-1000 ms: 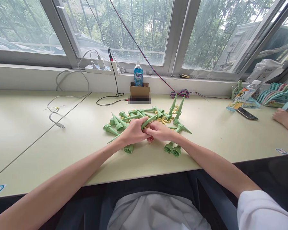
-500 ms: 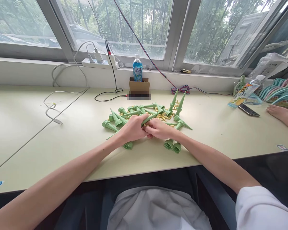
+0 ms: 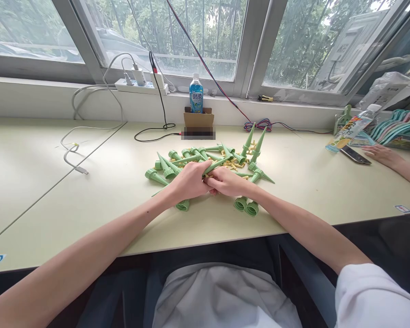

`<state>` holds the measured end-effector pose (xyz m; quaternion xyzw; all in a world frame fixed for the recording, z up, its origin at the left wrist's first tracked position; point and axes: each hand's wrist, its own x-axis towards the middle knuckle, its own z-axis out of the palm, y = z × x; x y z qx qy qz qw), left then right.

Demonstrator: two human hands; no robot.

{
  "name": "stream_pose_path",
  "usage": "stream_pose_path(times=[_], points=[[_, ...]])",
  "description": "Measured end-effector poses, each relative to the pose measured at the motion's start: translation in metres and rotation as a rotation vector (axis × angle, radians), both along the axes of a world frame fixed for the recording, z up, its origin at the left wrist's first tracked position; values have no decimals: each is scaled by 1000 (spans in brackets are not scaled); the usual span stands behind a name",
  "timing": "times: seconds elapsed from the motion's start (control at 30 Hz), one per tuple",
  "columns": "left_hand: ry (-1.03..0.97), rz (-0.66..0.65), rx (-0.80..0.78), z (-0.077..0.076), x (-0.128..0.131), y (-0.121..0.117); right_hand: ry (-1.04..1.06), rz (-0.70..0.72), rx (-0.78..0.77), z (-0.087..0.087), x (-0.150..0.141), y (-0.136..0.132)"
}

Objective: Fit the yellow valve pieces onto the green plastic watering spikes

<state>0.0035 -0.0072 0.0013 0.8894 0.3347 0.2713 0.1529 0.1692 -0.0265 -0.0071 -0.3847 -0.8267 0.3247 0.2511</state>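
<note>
A heap of green plastic cone spikes [image 3: 191,157] with small yellow bits [image 3: 234,166] among them lies on the pale table [image 3: 105,191]. My left hand [image 3: 190,181] is closed round one green spike [image 3: 216,165], whose tip points up and to the right. My right hand [image 3: 228,181] is closed against the left one, fingers curled at the spike's lower end; what it pinches is hidden. Three spike caps [image 3: 246,206] lie just in front of my hands.
A small cardboard box [image 3: 198,119] and a blue bottle [image 3: 196,96] stand at the back, beside a power strip [image 3: 140,84] with trailing cables. Another person's hand [image 3: 382,154] rests at the right near a phone [image 3: 354,155], a bottle and coloured hangers [image 3: 398,130].
My hands stay together on the same spike with only slight shifts. The other person's hand at the right has moved left toward the phone.
</note>
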Motion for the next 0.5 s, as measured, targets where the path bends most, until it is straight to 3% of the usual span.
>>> stream_pose_path(times=[0.5], points=[[47, 11, 7, -1, -2, 2, -12, 16, 19, 2, -1, -2]])
